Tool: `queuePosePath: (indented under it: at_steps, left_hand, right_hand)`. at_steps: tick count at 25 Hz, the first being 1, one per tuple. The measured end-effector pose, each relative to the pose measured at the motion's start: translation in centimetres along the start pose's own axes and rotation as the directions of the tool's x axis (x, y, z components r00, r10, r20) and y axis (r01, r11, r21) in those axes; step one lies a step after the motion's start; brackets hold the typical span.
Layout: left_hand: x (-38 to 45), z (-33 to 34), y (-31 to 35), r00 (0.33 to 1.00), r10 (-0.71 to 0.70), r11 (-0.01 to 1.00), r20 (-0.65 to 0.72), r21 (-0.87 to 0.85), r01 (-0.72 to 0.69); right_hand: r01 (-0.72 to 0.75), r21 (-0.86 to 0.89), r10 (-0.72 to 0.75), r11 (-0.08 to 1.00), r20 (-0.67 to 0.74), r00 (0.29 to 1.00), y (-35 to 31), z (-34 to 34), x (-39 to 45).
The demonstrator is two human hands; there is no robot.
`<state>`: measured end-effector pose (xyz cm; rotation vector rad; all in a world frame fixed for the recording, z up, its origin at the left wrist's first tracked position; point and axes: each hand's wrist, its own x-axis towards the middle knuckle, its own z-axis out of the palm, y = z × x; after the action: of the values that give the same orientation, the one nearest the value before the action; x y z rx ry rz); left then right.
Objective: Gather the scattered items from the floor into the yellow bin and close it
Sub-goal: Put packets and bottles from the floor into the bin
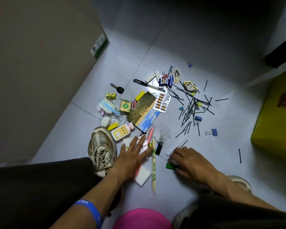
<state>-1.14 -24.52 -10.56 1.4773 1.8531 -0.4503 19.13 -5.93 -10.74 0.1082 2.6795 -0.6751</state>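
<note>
The yellow bin point(276, 123) sits at the floor's far right, well apart from your left hand point(134, 156), fingers spread flat on a white packet point(143, 176), and your right hand point(188, 161), fingers curled over a green block point(169, 166), so loose hairpins point(191, 109) risk being missed or scattered.

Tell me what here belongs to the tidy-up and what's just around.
Job:
yellow bin
hairpins
binder clip
pill pack
pen
key
bottle
chopsticks
left hand, flat on a packet
right hand, over a green block

Not the job:
shoe
cabinet
wristband
</note>
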Motion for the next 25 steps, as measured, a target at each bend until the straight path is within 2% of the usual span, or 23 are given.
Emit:
queuePosePath:
  at_steps: [3,7,10,12,13,15,17,20,22,23,25]
  left_hand:
    - [0.5,-0.5,-0.4,0.996,-0.040,0.989,-0.083,-0.142,0.028]
    - [2.1,-1.8,0.9,0.947,-0.182,0.941,-0.266,-0.327,0.089]
    - [2.8,-2.4,1.2,0.870,-0.284,0.834,-0.403,-0.552,0.016]
    - [3.1,-3.4,1.2,0.838,-0.343,0.721,-0.424,-0.691,-0.055]
    - [3.4,-3.9,1.3,0.827,-0.384,0.654,-0.411,-0.753,-0.070]
    - [3.8,-5.2,0.8,0.813,-0.490,0.492,-0.316,-0.869,-0.042]
    - [4.3,-6.6,-0.8,0.775,-0.586,0.350,-0.235,-0.937,-0.020]
    - [5.3,-8.7,-3.4,0.746,-0.640,0.281,-0.181,-0.960,0.009]
    - [6.4,-10.0,-4.6,0.779,-0.619,0.218,-0.094,-0.974,0.055]
    - [6.8,-10.6,-5.1,0.820,-0.572,0.193,-0.028,-0.976,0.101]
    - [7.8,-11.4,-5.8,0.909,-0.410,0.216,0.070,-0.961,0.171]
  right_hand:
    - [0.011,0.006,-0.011,1.000,0.034,0.999,-0.4,0.7,0.3]
    - [-0.115,0.241,0.136,0.964,-0.070,0.988,-0.2,-0.2,2.2]
    - [-0.224,0.426,0.254,0.877,-0.013,0.967,-0.1,-0.8,4.1]
    - [-0.275,0.432,0.317,0.859,-0.027,0.948,-0.4,-1.3,5.4]
    - [-0.271,0.349,0.319,0.897,-0.087,0.944,-0.5,-1.5,5.9]
    - [-0.202,0.110,0.217,0.973,-0.155,0.964,-0.4,-1.4,6.8]
    - [-0.131,-0.037,0.127,0.991,-0.095,0.987,-0.1,-1.1,7.3]
    - [-0.103,-0.113,0.092,0.988,-0.095,0.991,0.8,-1.1,7.7]
    - [-0.104,0.038,0.106,0.994,-0.069,0.992,1.8,-1.8,7.2]
    - [-0.139,0.155,0.142,0.978,-0.007,0.990,2.4,-2.5,6.7]
    - [-0.228,0.348,0.201,0.909,0.114,0.973,3.8,-3.6,5.2]
